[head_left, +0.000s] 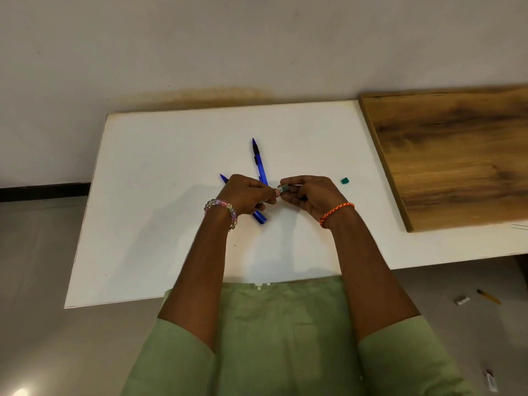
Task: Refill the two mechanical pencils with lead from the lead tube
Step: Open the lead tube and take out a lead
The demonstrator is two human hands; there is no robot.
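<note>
Head view puts the lead tube (283,189) at the centre of what we see: one small grey tube, held above the desk (160,212) between our two hands. Our left hand (245,194) has its fingers curled, and its fingertips pinch the left end of the tube. Our right hand (307,192) is curled as well, its thumb and fingers closing on the tube's right end. A thin pale line runs along the top of the right hand's fingers; we cannot tell what it is.

We count two blue mechanical pencils, both lying on the white desk beneath and behind the hands. One pencil (259,164) points away from us, its tip toward the wall, its near end hidden behind the hands. The second pencil (258,217) lies slantwise, its tip (223,177) showing to the left of the left hand and its rear end showing below it. The two seem to cross under the hands, though the crossing is hidden.

One small green cap (345,180) rests on the desk just right of the right hand, apart from it.

Each wrist carries one bracelet: a beaded bracelet (223,210) on the left, an orange cord (335,212) on the right. A wooden board (457,155) lies on the desk's right part.
</note>
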